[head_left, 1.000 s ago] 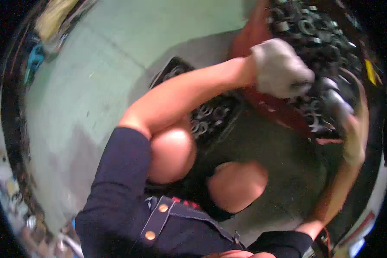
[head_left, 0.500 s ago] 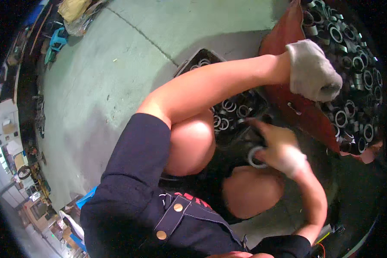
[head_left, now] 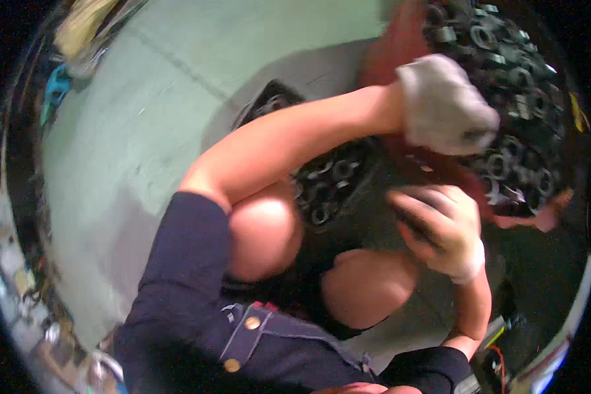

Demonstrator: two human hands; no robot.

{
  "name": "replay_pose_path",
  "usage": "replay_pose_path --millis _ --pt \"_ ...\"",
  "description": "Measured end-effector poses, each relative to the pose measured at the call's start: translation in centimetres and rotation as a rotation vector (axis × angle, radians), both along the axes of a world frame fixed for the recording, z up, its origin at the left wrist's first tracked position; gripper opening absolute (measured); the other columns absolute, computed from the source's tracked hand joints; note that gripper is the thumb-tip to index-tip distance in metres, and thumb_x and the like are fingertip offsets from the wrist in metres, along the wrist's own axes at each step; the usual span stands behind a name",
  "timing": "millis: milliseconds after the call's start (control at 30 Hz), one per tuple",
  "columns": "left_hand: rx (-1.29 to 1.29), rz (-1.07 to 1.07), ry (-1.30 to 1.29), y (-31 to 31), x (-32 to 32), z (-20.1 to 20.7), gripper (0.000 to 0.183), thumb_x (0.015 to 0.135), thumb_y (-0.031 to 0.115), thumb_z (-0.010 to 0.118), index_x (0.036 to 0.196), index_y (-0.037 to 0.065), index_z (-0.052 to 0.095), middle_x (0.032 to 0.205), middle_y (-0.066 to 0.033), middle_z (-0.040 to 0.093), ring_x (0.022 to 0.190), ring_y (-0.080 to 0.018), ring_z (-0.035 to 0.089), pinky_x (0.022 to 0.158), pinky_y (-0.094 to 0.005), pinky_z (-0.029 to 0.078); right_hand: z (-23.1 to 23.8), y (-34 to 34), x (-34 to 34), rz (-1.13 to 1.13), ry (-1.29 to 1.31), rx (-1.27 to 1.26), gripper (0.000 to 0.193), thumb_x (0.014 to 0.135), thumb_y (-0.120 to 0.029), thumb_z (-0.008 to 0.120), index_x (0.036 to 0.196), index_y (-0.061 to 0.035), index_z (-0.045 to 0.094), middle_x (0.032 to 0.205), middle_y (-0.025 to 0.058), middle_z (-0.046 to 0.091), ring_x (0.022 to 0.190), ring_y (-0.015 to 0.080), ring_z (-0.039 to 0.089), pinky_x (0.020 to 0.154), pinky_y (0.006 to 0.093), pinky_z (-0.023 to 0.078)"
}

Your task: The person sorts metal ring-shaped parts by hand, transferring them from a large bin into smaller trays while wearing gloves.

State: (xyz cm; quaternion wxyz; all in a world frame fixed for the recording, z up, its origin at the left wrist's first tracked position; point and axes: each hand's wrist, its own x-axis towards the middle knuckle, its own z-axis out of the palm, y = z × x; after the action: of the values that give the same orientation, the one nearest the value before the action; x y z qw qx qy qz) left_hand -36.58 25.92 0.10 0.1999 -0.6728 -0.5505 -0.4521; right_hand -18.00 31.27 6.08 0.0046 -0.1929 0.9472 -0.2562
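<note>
A fisheye view is shown of a crouching person, clock positions being taken from the picture's centre. At 2 o'clock, a red sack (head_left: 391, 62) is seen, filled with short, grey, metallic rings (head_left: 484, 37) that lie at many angles. Against the sack's near side the left hand (head_left: 448, 108) is set, clad in a grey-white glove and bunched, with a darkened tip; its fingertips are hidden, so whether anything is gripped cannot be told. Just past 3 o'clock, well apart from the left hand, the right hand (head_left: 440, 226) is held below the sack, its fingers bent and blurred; whether they are closed on a part cannot be told. Near the centre, a black crate (head_left: 267, 94) is partly covered by the left forearm (head_left: 302, 131); more rings are contained in it. The knees (head_left: 266, 230) are placed toward 6 o'clock. Between 6 and 7 o'clock, a dark strap with two brass-coloured buttons (head_left: 252, 322) is worn, beside which a small red patch (head_left: 269, 306) is exposed, too blurred to be read. On the green-grey floor (head_left: 144, 131), a yellowish bundle (head_left: 85, 29) and a blue object (head_left: 56, 85) are located at 10 o'clock.
</note>
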Motion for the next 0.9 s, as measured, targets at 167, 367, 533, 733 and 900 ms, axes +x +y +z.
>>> replay_pose_path --millis 167,367,533,733,900 --pt "-0.035 0.0 0.005 -2.0 -0.9 0.5 0.011 0.074 0.02 0.071 0.082 0.014 0.067 0.069 -0.0037 0.065 0.059 -0.0246 0.06 0.058 -0.0366 0.046 4.5 7.8 -1.0 -0.788 0.299 -0.19 0.042 0.079 0.0 0.068 0.12 -0.0029 0.064 0.109 0.0138 0.069 0.097 0.0255 0.068 0.088 0.0308 0.052" --pt "-0.065 -0.035 -0.035 -0.9 0.1 1.5 0.009 0.073 0.02 0.069 0.075 0.013 0.064 0.062 -0.0063 0.06 0.058 -0.0252 0.06 0.057 -0.0369 0.045 -1.0 20.0 -0.3 -0.508 -0.395 0.363 0.074 0.075 -0.025 0.078 0.141 -0.01 0.047 0.136 0.0208 0.053 0.123 0.0356 0.053 0.104 0.0402 0.044" --pt "-0.312 0.001 -0.005 -1.6 0.4 3.0 0.011 0.08 0.018 0.067 0.085 0.008 0.068 0.072 -0.0087 0.067 0.064 -0.0292 0.064 0.061 -0.0395 0.049 -0.9 19.8 -0.8 -0.551 -0.519 0.428 0.085 0.069 -0.038 0.079 0.142 -0.0095 0.046 0.135 0.0225 0.052 0.123 0.0383 0.052 0.101 0.0416 0.046" --pt "-1.205 0.002 0.144 3.4 -0.2 7.6 0.032 0.085 0.036 0.065 0.109 0.013 0.065 0.094 -0.0144 0.068 0.089 -0.035 0.066 0.078 -0.0444 0.053 -1.3 20.2 -1.2 -0.548 -0.638 0.596 0.064 0.073 -0.033 0.07 0.13 -0.0077 0.058 0.103 0.0214 0.068 0.096 0.0374 0.066 0.083 0.0425 0.054" --pt "-1.22 -0.03 0.675 13.4 0.3 4.0 0.054 0.061 0.01 0.077 0.113 0.01 0.065 0.102 -0.0116 0.07 0.095 -0.03 0.069 0.077 -0.0395 0.056 -0.9 20.3 -1.1 -0.59 -0.673 0.56 0.059 0.076 -0.034 0.068 0.127 -0.0072 0.059 0.103 0.0205 0.069 0.096 0.0366 0.066 0.084 0.0422 0.053"
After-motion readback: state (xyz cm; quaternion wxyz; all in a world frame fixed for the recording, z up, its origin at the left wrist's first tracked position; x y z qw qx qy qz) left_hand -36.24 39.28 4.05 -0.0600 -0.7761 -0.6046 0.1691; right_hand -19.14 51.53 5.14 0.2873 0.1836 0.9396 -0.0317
